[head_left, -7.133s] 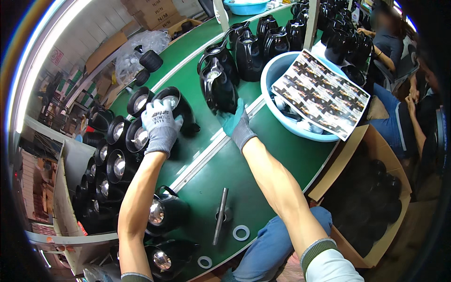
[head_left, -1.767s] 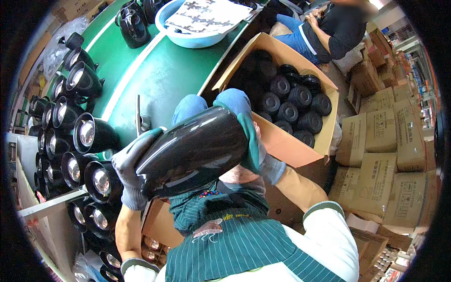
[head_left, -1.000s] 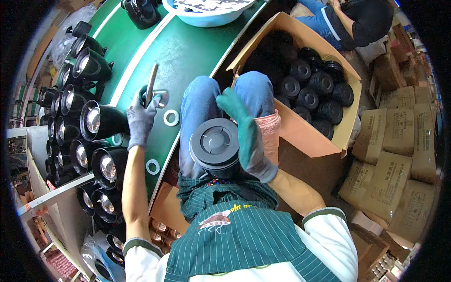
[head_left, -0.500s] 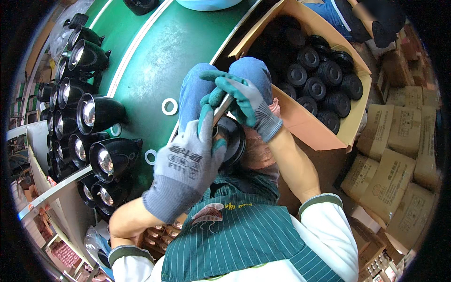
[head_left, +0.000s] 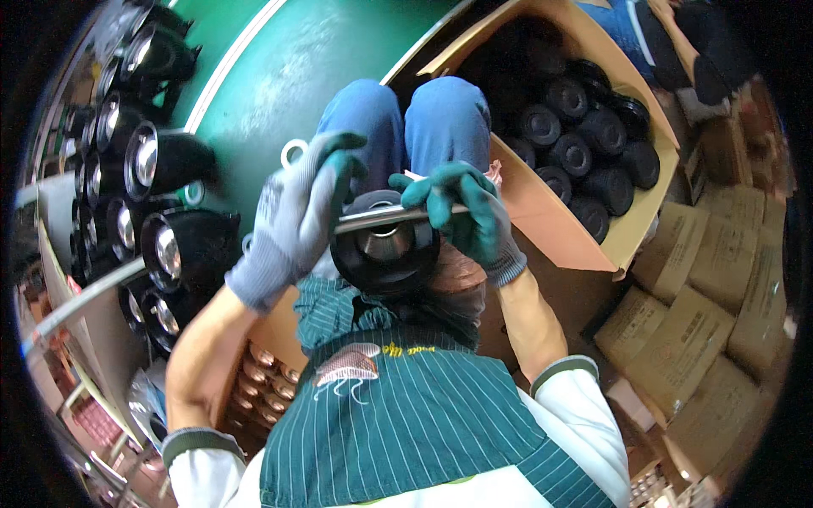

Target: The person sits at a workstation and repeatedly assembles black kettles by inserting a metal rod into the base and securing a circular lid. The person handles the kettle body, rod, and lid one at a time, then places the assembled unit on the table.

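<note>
Both hands wear grey gloves with green coating. A thin silvery metal bar lies crosswise between my hands. My right hand closes its curled fingers on the bar's right end. My left hand is at its left end, thumb side toward the bar; the grip itself is partly hidden. Just under the bar, in my lap, sits a round black flared part with a shiny metal centre. The bar passes over that centre; whether it touches cannot be seen.
Black cup-shaped housings with shiny insides are stacked on the green table at left, with a white ring nearby. At right stand an open carton of black discs and closed cartons. Another person's arm shows far right.
The bar has swung from steeply slanted to nearly level. My hands have moved apart, the left going left and up, the right slightly down. The black part now faces up in view.
</note>
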The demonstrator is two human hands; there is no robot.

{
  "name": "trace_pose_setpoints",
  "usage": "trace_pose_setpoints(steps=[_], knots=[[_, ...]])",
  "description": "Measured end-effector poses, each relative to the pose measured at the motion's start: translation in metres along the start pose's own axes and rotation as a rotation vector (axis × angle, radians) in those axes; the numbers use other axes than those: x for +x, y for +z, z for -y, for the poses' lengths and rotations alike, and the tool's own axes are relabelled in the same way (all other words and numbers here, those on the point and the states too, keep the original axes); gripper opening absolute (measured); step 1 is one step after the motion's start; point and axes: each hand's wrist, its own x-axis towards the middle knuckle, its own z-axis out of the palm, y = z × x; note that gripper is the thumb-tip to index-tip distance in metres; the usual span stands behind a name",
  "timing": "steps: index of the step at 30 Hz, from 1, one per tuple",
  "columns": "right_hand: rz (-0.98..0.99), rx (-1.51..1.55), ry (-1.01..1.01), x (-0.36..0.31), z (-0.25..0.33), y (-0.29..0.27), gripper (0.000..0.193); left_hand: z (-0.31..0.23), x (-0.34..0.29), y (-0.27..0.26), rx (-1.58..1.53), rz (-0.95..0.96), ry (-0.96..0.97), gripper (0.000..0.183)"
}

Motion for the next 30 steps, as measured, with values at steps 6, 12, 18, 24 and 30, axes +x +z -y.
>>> trace_pose_setpoints(steps=[6, 12, 18, 24, 30], knots=[[0.414, -0.555, -0.009, 0.007, 0.037, 0.022, 0.051, 0.029, 0.051, -0.002, -0.100, 0.146, 0.431, 0.035], [0.862, -1.290, 0.004, 0.025, 0.041, 0.094, 0.030, 0.044, 0.107, 0.029, -0.016, 0.309, 0.625, 0.037], [0.952, -1.610, -0.021, 0.050, -0.015, 0.130, 0.041, 0.032, 0.141, 0.092, -0.172, 0.591, 0.737, 0.034], [0.914, -1.371, 0.044, 0.055, 0.013, 0.118, 0.045, 0.038, 0.121, 0.051, 0.041, 0.144, 0.663, 0.033], [0.794, -1.178, -0.210, 0.044, -0.001, 0.109, 0.039, -0.042, 0.049, -0.020, 0.658, 0.459, -0.090, 0.060]])
